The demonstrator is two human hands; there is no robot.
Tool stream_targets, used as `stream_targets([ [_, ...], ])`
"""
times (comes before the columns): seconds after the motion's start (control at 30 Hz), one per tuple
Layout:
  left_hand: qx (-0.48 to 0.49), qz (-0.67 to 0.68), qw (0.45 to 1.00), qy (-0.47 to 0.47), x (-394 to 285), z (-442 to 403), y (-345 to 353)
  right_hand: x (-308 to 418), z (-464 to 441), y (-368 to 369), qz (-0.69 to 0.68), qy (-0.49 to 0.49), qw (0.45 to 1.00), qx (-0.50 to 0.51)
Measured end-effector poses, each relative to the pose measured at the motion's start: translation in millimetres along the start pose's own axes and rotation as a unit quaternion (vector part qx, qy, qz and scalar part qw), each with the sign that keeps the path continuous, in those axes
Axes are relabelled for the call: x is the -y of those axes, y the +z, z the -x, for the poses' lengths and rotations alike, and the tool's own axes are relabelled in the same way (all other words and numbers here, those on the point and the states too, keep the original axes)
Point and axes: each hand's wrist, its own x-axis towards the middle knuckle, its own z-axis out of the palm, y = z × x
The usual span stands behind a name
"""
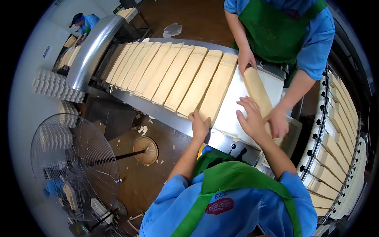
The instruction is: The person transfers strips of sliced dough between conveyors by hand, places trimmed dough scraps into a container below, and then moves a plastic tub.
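My left hand [200, 125] grips the near left corner of a pale, flat layered strip [220, 87], which looks like dough, at the right end of a row. Its fingers are at the strip's left edge and its thumb at the near end. My right hand [251, 118] is open, fingers spread, over the white belt or board [233, 112], with nothing in it. Just beyond it, a co-worker across from me holds another pale strip [258, 89] at both ends, with one hand [246, 59] at the far end and the other [277, 121], blurred, at the near end.
Several similar strips [169, 71] lie side by side along the metal table [177, 120], towards a curved metal hood [92, 51]. A conveyor [331, 146] with more strips stands at right. A floor fan [75, 162] and scraps [143, 129] are at lower left. Another person [89, 23] works farther back.
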Motion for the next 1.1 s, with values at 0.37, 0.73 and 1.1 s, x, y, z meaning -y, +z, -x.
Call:
stream_targets([
  [0.37,0.183,-0.148,0.971,-0.037,-21.1,-18.9,-13.3,-78.5,-159.5,125.3,0.306,0.144,0.939,0.064],
  [0.73,0.234,-0.238,0.942,0.018,-12.2,-22.6,-8.2,-93.4,-205.0,112.1,0.253,0.297,0.913,0.117],
  [1.1,0.362,-0.145,0.906,0.167,-41.6,-46.4,10.6,-137.2,-120.7,9.8,0.146,0.535,0.831,-0.047],
])
